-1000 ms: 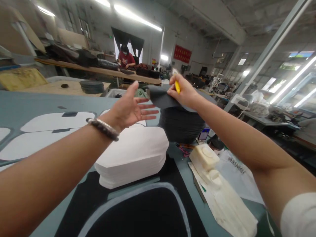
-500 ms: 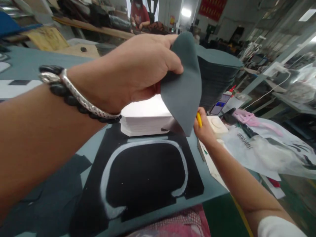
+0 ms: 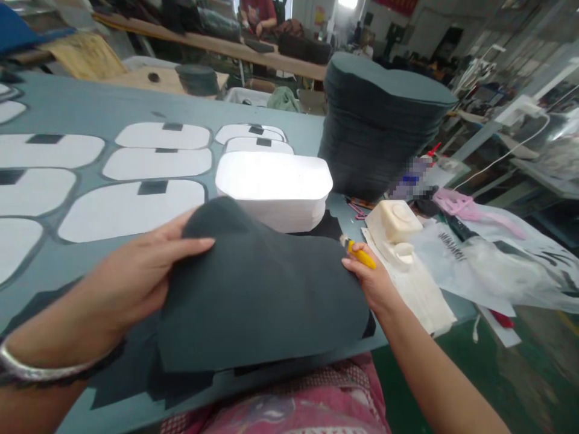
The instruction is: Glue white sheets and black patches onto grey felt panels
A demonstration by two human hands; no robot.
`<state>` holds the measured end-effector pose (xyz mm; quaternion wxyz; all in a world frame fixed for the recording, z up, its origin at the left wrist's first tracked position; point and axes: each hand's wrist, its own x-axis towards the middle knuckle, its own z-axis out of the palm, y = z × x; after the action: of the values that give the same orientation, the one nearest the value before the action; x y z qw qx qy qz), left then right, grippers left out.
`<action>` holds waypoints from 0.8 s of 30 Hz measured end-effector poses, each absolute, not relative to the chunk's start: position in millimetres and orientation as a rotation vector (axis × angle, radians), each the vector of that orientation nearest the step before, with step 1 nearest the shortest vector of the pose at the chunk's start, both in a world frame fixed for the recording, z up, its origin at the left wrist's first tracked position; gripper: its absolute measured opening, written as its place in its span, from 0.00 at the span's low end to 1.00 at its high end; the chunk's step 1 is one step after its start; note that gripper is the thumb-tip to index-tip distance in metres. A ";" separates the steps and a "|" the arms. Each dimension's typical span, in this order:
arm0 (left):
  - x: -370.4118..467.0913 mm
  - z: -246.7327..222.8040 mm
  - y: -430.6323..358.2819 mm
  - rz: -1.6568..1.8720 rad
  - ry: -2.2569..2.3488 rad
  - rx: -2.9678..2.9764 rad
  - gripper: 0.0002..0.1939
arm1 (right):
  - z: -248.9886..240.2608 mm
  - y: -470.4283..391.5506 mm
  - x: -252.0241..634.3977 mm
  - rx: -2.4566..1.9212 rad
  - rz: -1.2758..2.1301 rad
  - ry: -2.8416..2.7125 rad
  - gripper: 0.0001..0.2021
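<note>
Dark-grey sheet (image 3: 266, 295), pinched by left hand (image 3: 136, 282) and right hand (image 3: 374, 283) holding yellow tool (image 3: 363, 257), hides some fingers.

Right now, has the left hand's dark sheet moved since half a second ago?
Yes: against the white stack, the dark sheet has moved down in view, now mostly on the stack's near side.

Sheet (image 3: 271, 295) before panel stack (image 3: 274, 175), container (image 3: 391, 223) right, panels (image 3: 131, 211) left

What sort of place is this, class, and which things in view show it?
Probably a workshop for sheet goods: a tall stack of dark sheets, white pieces laid out on the table, and another person at a bench behind.
</note>
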<state>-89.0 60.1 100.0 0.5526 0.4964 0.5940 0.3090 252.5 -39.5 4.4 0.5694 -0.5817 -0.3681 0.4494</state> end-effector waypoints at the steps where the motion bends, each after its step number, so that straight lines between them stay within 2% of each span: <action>1: -93.2 81.2 52.9 0.702 1.387 1.095 0.44 | 1.6 -44.8 254.6 -1.397 0.975 -0.918 0.20; 4: -101.3 34.1 28.1 0.615 1.319 0.770 0.46 | 1.5 -54.4 259.8 -1.539 0.804 -1.155 0.15; 7: -108.9 -1.9 13.6 0.542 1.316 0.680 0.42 | 6.1 -50.4 263.1 -1.667 0.776 -1.331 0.12; 12: -119.0 -45.8 21.8 0.447 1.504 1.178 0.29 | -16.2 -31.8 260.2 -1.902 0.706 -1.602 0.10; 16: -122.5 -59.8 29.1 0.285 1.759 1.701 0.20 | -45.3 -34.7 257.0 -2.063 0.607 -1.761 0.06; 24: -113.0 -53.0 43.0 -0.100 1.914 1.835 0.21 | -56.3 -40.5 269.7 -2.249 0.371 -1.935 0.04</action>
<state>-113.0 43.0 -53.0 0.2417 0.6709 0.7001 -0.0366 269.7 -40.5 -56.3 0.0757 -0.7501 -0.6452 0.1238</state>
